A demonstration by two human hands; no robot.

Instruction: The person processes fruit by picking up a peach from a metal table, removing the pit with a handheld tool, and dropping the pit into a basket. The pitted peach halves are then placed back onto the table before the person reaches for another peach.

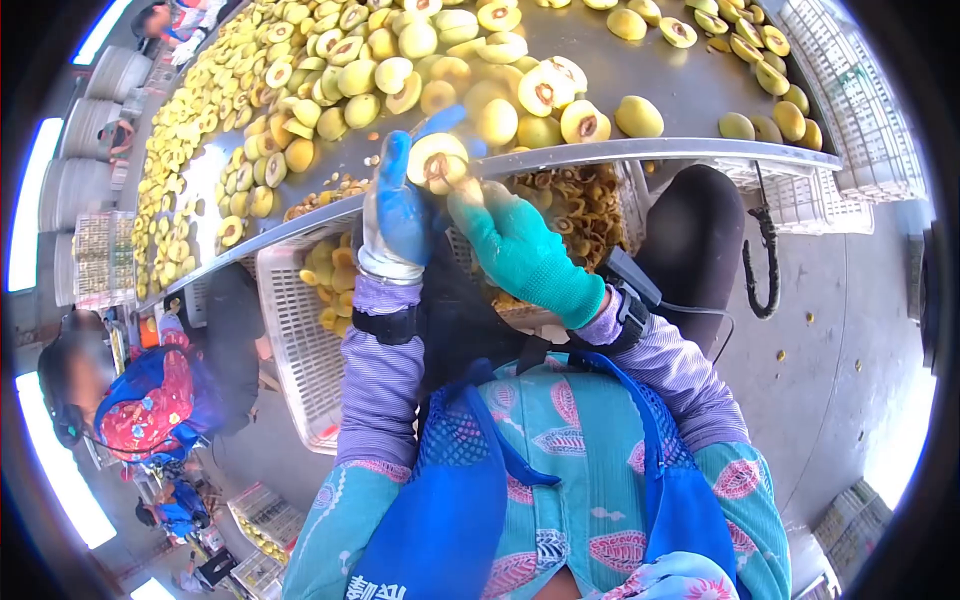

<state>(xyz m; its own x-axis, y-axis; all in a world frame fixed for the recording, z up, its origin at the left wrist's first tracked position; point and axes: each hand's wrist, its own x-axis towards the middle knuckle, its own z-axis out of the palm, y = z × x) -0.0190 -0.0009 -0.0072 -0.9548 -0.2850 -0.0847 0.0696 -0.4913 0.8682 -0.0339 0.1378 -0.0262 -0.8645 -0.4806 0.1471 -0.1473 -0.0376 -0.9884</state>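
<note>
My left hand (pixel 398 215), in a blue and white glove, holds a halved yellow fruit (pixel 437 158) just over the near edge of the metal table. The cut face is turned up and shows a brown centre. My right hand (pixel 520 245), in a green knitted glove, is closed, its fingertips at the lower edge of that half. Whatever those fingers may grip is too blurred to make out. Behind both hands, whole and halved yellow fruit (pixel 360 77) is heaped on the table (pixel 690 100).
Below the table edge stand a white crate (pixel 285 285) with fruit pieces and a container of brown scraps (pixel 590 210). White crates (pixel 850 100) are stacked at right. A black hooked strap (pixel 768 265) hangs from the edge. Another person (pixel 150 395) sits at left.
</note>
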